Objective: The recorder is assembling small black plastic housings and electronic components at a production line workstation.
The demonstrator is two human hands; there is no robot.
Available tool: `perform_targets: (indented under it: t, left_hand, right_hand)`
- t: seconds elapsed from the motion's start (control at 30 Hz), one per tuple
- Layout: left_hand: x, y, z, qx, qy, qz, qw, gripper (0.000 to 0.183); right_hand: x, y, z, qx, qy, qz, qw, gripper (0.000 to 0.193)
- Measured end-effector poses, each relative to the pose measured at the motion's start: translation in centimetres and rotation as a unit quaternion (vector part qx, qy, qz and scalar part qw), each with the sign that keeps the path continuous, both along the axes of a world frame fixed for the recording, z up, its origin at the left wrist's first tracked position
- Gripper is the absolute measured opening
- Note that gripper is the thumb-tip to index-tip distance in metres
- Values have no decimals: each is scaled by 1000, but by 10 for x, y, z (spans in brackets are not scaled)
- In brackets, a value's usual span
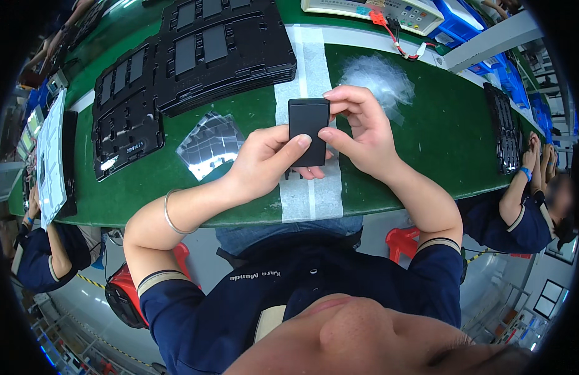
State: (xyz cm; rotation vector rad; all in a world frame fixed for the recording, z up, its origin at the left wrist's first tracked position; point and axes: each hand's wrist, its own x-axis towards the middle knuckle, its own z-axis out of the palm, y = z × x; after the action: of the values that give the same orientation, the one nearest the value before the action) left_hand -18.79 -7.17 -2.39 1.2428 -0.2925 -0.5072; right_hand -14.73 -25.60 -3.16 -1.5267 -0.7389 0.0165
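Observation:
A flat black rectangular block (308,119), about palm-sized, is held upright between my two hands over the green tabletop. My left hand (264,156) grips its lower left side, thumb across the front and fingertips showing below it. At the right edge, my right hand (364,131) pinches it, with the thumb on the side and the index finger at the top corner. Left of my left hand lie fanned sheets of shiny clear film (209,147). Beyond my right hand is a loose pile of thin clear film (377,78).
Stacked black plastic trays (258,62) with grey rectangular pieces stand at the far left, a single black tray (130,134) beside them. A pale strip (311,200) crosses the green table (414,162). A tester with red leads (389,15) sits at the back. Other people work at both sides.

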Motion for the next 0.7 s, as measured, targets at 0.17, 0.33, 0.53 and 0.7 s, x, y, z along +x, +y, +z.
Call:
perform_targets:
  t: [0.17, 0.33, 0.53, 0.7]
  left_hand:
    - [1, -1, -1, 5, 0, 3, 1000, 29]
    - [0, 2, -3, 2, -6, 1, 1000, 29]
    - [-2, 2, -7, -26, -12, 3, 1000, 27]
    - [6, 2, -11, -31, -9, -3, 999, 25]
  right_hand:
    - [-1, -1, -2, 9, 24, 4, 1000, 43]
    - [7, -7, -2, 86, 191, 178, 961, 46]
    - [8, -7, -6, -11, 118, 233, 965, 40]
    - [6, 0, -2, 6, -7, 186, 982, 46]
